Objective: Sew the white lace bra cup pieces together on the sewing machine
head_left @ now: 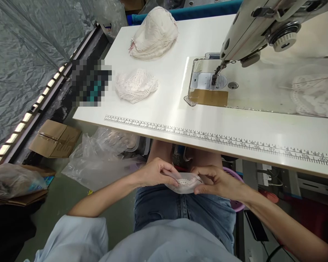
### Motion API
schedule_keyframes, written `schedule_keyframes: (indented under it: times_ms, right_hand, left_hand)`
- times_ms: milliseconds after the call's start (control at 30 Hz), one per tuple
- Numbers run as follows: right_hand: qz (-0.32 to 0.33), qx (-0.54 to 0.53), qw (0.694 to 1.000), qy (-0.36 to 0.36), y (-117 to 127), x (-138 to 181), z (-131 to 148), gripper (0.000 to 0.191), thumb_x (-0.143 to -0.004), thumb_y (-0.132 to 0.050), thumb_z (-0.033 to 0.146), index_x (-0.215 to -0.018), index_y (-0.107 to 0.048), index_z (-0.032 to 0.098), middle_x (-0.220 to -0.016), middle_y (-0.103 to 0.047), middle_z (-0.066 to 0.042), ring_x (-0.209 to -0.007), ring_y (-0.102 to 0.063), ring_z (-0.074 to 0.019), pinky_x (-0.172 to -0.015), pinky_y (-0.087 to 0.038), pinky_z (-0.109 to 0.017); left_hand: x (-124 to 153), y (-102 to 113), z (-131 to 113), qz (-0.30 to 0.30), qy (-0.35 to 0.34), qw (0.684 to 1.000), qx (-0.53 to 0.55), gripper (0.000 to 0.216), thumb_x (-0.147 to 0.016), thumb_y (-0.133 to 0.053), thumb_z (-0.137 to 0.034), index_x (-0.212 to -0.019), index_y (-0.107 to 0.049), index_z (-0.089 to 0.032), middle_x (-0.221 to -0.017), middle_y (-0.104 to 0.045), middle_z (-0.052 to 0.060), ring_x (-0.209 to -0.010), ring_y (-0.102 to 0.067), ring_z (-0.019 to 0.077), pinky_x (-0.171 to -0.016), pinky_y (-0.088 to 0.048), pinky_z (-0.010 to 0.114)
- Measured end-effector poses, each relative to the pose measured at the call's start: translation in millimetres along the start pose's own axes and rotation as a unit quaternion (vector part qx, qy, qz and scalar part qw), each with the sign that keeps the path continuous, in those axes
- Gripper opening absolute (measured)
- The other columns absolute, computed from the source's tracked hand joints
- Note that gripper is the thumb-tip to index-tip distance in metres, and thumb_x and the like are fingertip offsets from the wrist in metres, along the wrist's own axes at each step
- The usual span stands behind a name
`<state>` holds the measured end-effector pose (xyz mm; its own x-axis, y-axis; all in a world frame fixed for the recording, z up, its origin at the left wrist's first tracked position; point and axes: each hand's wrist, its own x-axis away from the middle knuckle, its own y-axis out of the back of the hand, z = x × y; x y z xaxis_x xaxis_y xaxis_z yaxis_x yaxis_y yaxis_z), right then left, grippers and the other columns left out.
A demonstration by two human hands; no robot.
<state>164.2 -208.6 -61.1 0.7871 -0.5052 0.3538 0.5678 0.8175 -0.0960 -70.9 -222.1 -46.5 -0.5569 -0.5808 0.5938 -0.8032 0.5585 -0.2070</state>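
Observation:
Over my lap, below the table edge, both hands hold a small pale pink fabric piece with a lace edge (185, 183). My left hand (156, 172) pinches its left end with curled fingers. My right hand (218, 181) pinches its right end between thumb and fingers. The piece is stretched between the two hands above my denim shorts.
A white sewing table (164, 109) with a printed ruler along its front edge stands ahead. A sewing machine (262, 29) is at the right. A stack of white cups (154, 32) and a lace pile (136, 85) lie on the table. Plastic bags (104, 156) and a cardboard box (54, 138) are on the floor at left.

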Motion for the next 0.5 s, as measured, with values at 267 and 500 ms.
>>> schedule_keyframes:
  times_ms: [267, 500]
  right_hand:
    - [-0.042, 0.023, 0.999, 0.002, -5, -2, 1, 0.029, -0.078, -0.063, 0.045, -0.071, -0.060, 0.017, -0.057, -0.045, 0.005, -0.051, -0.037, -0.0081, -0.047, -0.028, -0.021]
    - [-0.043, 0.085, 0.995, 0.010, -8, -2, -3, 0.027, -0.081, -0.062, 0.039, -0.068, -0.054, 0.017, -0.052, -0.031, 0.008, -0.047, -0.024, -0.0063, -0.044, -0.017, -0.022]
  left_hand:
    - [1, 6, -1, 0.028, -0.002, 0.999, -0.046, 0.027, -0.065, -0.075, -0.026, -0.089, -0.072, -0.013, -0.082, -0.073, 0.004, -0.075, -0.066, 0.0139, -0.069, -0.048, 0.020]
    - [-6, -8, -3, 0.003, -0.002, 0.996, -0.084, 0.032, -0.064, -0.076, -0.032, -0.087, -0.073, -0.010, -0.074, -0.071, 0.004, -0.068, -0.063, 0.0127, -0.060, -0.044, 0.018]
